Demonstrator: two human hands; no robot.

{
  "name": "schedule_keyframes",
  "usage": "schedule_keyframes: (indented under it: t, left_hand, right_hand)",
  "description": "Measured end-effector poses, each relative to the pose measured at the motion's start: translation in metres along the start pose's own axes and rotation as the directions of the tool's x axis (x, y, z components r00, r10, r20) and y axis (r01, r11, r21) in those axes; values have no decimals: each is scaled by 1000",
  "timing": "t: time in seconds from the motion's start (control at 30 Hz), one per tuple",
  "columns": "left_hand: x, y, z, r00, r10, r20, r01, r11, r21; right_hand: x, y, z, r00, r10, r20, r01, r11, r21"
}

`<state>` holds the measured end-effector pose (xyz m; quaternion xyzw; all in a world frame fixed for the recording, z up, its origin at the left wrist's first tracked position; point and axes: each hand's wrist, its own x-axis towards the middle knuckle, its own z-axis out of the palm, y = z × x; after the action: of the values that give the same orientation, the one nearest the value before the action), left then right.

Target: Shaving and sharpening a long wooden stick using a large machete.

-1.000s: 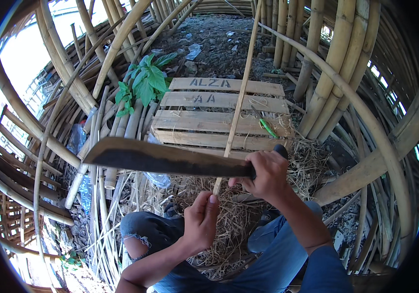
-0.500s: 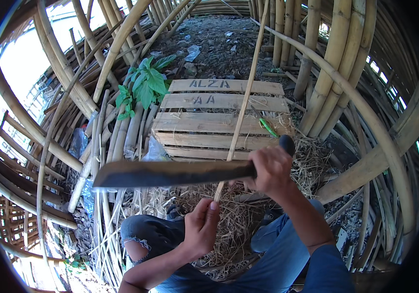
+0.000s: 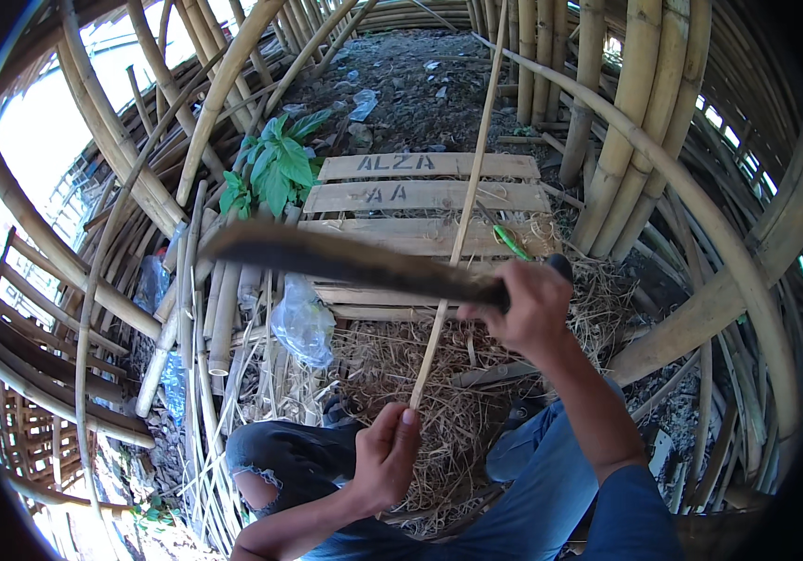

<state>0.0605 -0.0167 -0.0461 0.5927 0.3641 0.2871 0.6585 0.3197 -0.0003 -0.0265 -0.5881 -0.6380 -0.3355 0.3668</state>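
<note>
Left hand (image 3: 387, 455) at 6 o'clock, fingers curled tight with the thumb on top, gripping the near end of a long bamboo strip (image 3: 471, 196); the strip runs up from there toward 1, crossing the crate in view. Right hand (image 3: 530, 309) at 4 o'clock, closed round the handle of a machete (image 3: 345, 260), its blade aimed at 10 and passing in front of the strip (blurred, can't tell if it touches). Step in hand looks like blade work on the strip, probably trimming or shaving. Next move likely calls for a firm left grip, a steady blade angle and the edge kept clear of the left thumb. Containers: slatted wooden crate (image 3: 364, 196) at 12, straw bits on its slats, inside mostly hidden, contents unclear; green-handled tool (image 3: 512, 241), likely a knife, on it at 2. Clear plastic bag (image 3: 303, 324) at 8, crumpled, contents can't be made out. Loose straw (image 3: 457, 365) at 5.
</note>
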Motion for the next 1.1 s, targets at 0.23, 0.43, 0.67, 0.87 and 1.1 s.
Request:
schedule_keyframes:
  t: [0.23, 0.43, 0.67, 0.87, 1.1]
  left_hand:
    - [-2, -8, -6, 999, 34, 42, -37, 997, 73]
    - [-2, -12, -11, 1000, 16, -25, -15, 999, 39]
    - [-4, -18, -11, 989, 143, -40, -131, 966, 222]
    - [-12, -26, -15, 978, 206, -31, -196, 960, 199]
    - [-12, -25, -12, 987, 157, -13, -151, 964, 219]
  right_hand:
    - [-2, -6, -6, 999, 49, 3, -48, 988, 150]
    - [-5, -29, -2, 991, -100, 83, 88, 986, 140]
    - [-11, -3, -2, 975, 181, 126, -194, 975, 108]
    - [-4, -7, -4, 999, 33, 19, -35, 991, 129]
    - [-12, 0, -2, 968, 248, 42, -252, 960, 122]
